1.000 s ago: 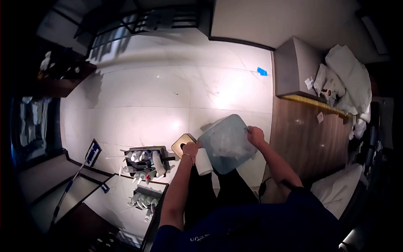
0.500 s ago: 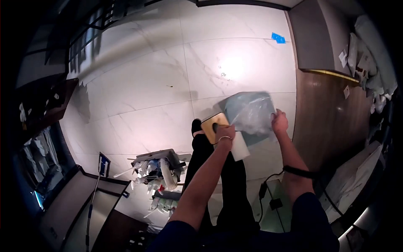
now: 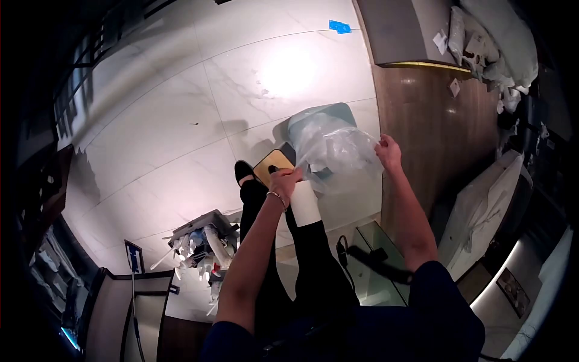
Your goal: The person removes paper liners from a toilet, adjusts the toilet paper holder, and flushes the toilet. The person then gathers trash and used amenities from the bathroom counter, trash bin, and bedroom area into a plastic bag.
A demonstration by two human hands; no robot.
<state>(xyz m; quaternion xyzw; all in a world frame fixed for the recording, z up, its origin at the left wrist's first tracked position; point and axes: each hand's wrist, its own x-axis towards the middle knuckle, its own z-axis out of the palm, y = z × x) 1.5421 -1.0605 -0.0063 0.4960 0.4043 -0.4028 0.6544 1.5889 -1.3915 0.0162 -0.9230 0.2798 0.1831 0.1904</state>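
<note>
A clear plastic bag (image 3: 344, 148) is stretched between my two hands. My left hand (image 3: 286, 182) pinches its near left edge, in front of a wood-coloured panel (image 3: 264, 172) with rounded corners. My right hand (image 3: 388, 152) grips the bag's right edge, fingers closed. Beneath and behind the bag, a pale blue-grey object (image 3: 341, 111) with rounded corners shows on the floor, partly covered by the plastic. Close to my left hand, a white block-like or rolled item (image 3: 306, 203) lies over my leg; its exact kind cannot be made out.
A grey caddy (image 3: 202, 224) with several bottles stands left of my legs. A flat mop (image 3: 134, 258) leans farther left. Blue packets (image 3: 339, 26) lie on the marble-look floor (image 3: 241, 72). A brown wood surface (image 3: 422, 151) runs along the right, with white bags (image 3: 482, 57) beyond.
The view has shifted, so the scene sits farther left and up. The bag is now spread wider between my hands, and its plastic bulges over the blue-grey object.
</note>
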